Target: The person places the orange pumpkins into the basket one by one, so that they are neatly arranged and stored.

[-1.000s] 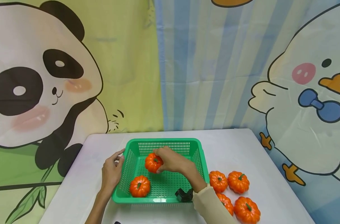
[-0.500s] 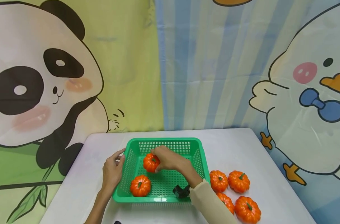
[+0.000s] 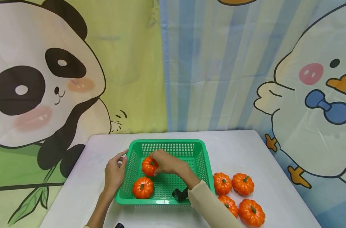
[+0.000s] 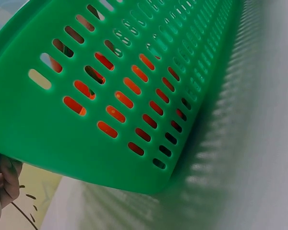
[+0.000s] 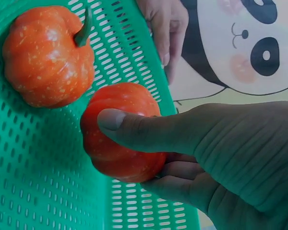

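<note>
A white tabletop (image 3: 247, 148) carries a green slotted plastic basket (image 3: 167, 144), the landmark here, lying at its middle. Inside the basket, toward its far left part, the right hand (image 3: 168, 163) reaches in from the near right and has its grip clamped on a small orange toy pumpkin (image 3: 148, 166): in the right wrist view the thumb (image 5: 149, 129) lies across the top of that pumpkin (image 5: 120, 132) and the fingers curl under it. A second toy pumpkin (image 3: 143, 187) sits in the basket's near left corner, just beside the held one and apart from it. The left hand (image 3: 114, 172) rests against the basket's left outer wall, its fingers loosely extended along the rim, pinching nothing. Four more toy pumpkins (image 3: 237, 196) lie in a cluster on the tabletop just right of the basket.
</note>
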Tool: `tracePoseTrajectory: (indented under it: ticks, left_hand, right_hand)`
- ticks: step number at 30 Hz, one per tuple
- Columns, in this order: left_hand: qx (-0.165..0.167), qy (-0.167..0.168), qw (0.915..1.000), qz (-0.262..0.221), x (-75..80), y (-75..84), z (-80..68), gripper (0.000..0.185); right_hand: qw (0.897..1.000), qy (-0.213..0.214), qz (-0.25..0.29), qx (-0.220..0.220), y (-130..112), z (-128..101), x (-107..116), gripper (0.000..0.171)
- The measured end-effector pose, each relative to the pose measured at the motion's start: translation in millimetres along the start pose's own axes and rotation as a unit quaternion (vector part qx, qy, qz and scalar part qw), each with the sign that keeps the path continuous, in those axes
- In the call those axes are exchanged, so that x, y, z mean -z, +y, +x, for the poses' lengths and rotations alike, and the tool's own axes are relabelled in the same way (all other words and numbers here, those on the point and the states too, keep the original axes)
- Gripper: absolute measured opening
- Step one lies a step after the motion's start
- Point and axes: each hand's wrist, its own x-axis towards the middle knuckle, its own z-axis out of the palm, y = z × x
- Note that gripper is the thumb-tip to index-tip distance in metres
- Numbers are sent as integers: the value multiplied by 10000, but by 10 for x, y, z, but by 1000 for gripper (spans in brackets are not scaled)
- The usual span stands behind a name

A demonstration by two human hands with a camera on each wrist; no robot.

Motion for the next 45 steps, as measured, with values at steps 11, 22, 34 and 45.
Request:
tracePoseTrajectory:
  ticks: [11,22,34,45]
  left_hand:
    - [-20,-6,9999,107,9,21,9,36]
    - [-22,20,10000,81,-9,-5,3,36]
    - [19,-4,10000,82,17,5,-9,37]
    - [-1,10,10000,93,4,-12,-8,36]
  right_hand:
    - [9998,-176,-36,-57,66,57,-61,45]
    - [9993,-282,-234,-22,97,151,-133,45]
    - [9990,-391,-204,-84,127,223,-185,39]
    - [9991,-187,-255,269,528,410,-531,49]
